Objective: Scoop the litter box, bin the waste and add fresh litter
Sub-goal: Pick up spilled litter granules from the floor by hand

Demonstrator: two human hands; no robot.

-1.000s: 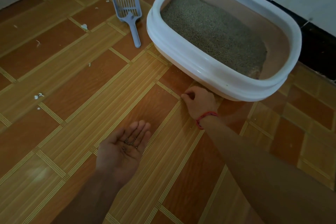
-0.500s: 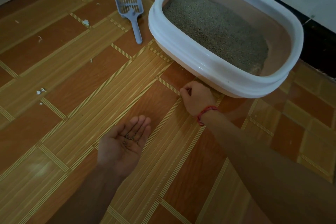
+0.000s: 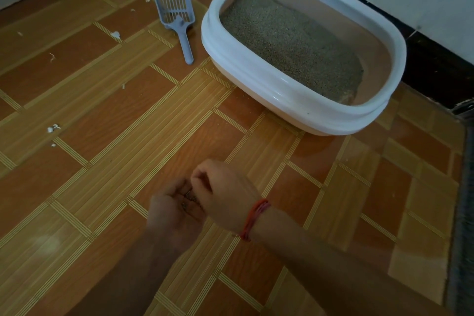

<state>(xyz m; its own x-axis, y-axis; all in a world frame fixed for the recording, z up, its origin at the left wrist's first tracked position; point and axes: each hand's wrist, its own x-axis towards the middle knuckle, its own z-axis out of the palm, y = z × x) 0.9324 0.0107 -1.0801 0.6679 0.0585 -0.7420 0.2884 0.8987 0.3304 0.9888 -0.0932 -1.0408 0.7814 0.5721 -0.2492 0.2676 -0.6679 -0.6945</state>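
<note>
Right grip tight on litter grains, left grip loosely apart, palm-up underneath.

Our left grip lies palm up, low in the middle of the view, with its fingers loosely cupped and pointing away from us. Our right grip hangs just over it, back upward and knuckles raised. Its fingers curl down with the tips bunched above the left palm; whether they pinch anything we cannot tell. The left forearm comes in from the lower left and the right forearm from the lower right. A red thread band circles the right wrist.
</note>
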